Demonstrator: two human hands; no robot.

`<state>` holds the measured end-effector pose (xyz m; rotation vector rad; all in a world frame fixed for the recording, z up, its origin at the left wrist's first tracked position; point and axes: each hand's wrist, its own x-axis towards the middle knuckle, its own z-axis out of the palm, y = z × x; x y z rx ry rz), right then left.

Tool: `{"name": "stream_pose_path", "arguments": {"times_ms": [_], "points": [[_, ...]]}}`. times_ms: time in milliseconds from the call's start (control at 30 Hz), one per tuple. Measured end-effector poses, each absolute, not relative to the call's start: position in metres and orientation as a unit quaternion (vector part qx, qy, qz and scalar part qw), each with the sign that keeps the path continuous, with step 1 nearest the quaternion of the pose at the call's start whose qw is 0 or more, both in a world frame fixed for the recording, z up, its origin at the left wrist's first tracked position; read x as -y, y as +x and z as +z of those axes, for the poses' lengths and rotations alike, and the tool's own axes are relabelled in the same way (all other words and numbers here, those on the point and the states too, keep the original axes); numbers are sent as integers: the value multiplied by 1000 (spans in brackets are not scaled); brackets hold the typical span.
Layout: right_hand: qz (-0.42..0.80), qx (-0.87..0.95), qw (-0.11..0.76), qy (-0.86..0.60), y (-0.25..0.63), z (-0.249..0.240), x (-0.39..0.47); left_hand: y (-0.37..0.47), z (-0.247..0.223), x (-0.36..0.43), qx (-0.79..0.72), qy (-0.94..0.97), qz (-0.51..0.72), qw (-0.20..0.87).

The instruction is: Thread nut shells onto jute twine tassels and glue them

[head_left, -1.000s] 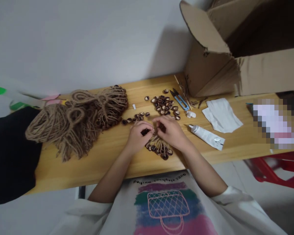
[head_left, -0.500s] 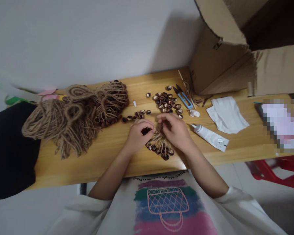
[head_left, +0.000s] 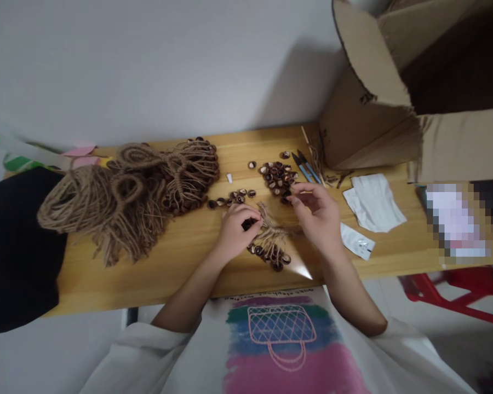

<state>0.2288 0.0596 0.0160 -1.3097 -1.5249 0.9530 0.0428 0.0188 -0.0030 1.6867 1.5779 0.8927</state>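
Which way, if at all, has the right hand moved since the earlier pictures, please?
Yes. The right hand has left the twine bundle and reached toward the shell pile; the left hand stays at the bundle.

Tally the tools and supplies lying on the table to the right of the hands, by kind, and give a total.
Thread snips, blue-handled: 1
White glue tube, partly behind the right hand: 1
White cloths or papers, overlapping sheets: 2
Cardboard box, open: 1
Total: 5
The loose brown shell pieces are too many and too small to count.
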Motion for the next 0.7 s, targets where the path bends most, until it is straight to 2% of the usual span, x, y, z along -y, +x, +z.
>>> {"name": "stream_pose_path", "arguments": {"times_ms": [167,400,700], "points": [[424,579,449,-532,232,26,-56,42,-3,-20,-595,646,342,335],[517,620,350,-475,207,30,-33,41,-3,-19,-597,642,341,338],[463,670,303,-495,201,9,-32,40,-2,-19,-586,634,362,352]]}}
